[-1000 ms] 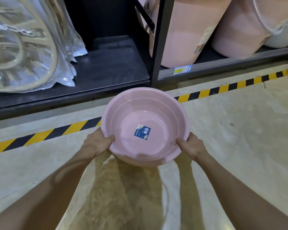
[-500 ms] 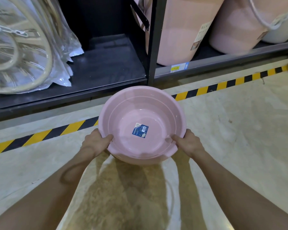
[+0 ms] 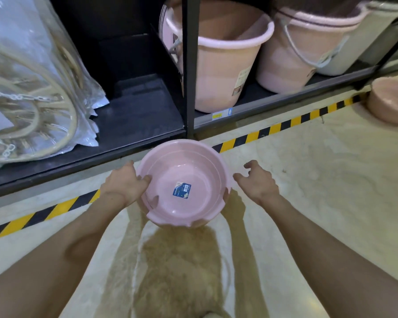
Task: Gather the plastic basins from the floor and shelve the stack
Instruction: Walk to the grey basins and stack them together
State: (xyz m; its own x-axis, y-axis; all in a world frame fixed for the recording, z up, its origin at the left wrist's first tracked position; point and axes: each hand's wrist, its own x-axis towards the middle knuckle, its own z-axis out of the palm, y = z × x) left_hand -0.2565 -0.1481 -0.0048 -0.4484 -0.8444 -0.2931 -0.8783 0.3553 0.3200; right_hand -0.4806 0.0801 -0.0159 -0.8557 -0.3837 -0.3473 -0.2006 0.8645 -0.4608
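Observation:
A pink plastic basin (image 3: 193,171) with a blue sticker in its bottom is held above the floor in front of the dark bottom shelf (image 3: 138,120). My left hand (image 3: 124,183) grips its left rim, thumb inside. My right hand (image 3: 257,180) is just off the right rim, fingers spread, holding nothing. Another pinkish basin (image 3: 391,102) rests on the floor at the far right, beside the shelf.
Pink buckets (image 3: 225,65) and a pale bucket (image 3: 359,42) fill the right shelf bay behind a black upright post (image 3: 190,65). Plastic-wrapped cream hoops (image 3: 32,88) lie on the left of the shelf. Yellow-black tape (image 3: 285,125) runs along the floor.
My right hand has let go of the basin's right rim and opened. The view has tilted up, showing the bucket tops and a second basin at the right.

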